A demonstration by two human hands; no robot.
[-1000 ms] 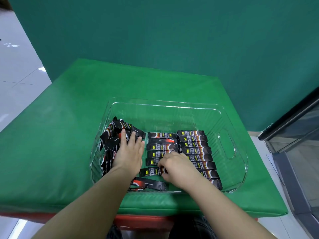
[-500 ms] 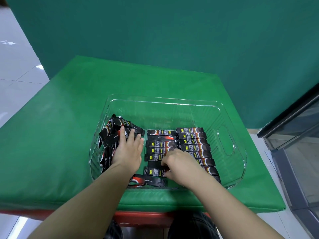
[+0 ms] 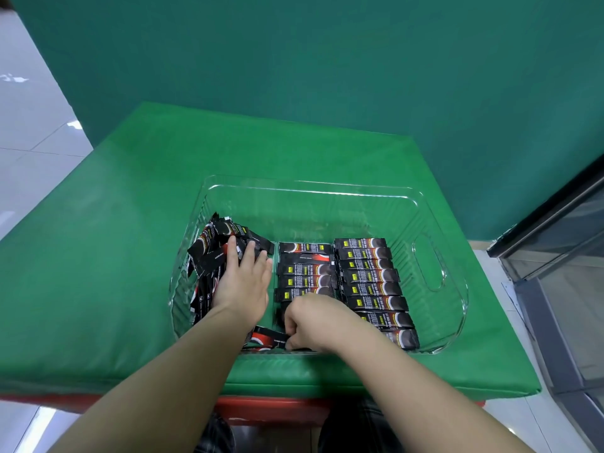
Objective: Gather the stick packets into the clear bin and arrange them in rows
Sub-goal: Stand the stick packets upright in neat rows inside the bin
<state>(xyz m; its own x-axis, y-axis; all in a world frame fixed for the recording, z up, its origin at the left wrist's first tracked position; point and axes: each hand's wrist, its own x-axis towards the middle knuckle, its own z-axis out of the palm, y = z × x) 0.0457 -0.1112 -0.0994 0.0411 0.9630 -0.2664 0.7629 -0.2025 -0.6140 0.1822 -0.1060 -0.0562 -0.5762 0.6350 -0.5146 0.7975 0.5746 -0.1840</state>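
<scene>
A clear bin [image 3: 428, 266] sits on the green table and holds black stick packets. A tidy right row [image 3: 372, 282] and a middle row [image 3: 305, 273] lie flat. A loose heap of packets [image 3: 212, 253] fills the bin's left side. My left hand [image 3: 243, 282] lies flat on that heap with straight fingers. My right hand [image 3: 313, 322] is curled at the bin's near edge, fingertips pinching the end of a stray packet [image 3: 268, 338] with a red mark.
The green padded table [image 3: 114, 256] spreads around the bin, with a red edge below its front. A green wall stands behind. A dark glass-fronted cabinet [image 3: 565, 256] stands close at the right. White floor tiles show at the left.
My right hand has moved down from the middle row to the bin's near edge and taken hold of the stray packet. My left hand stays on the heap.
</scene>
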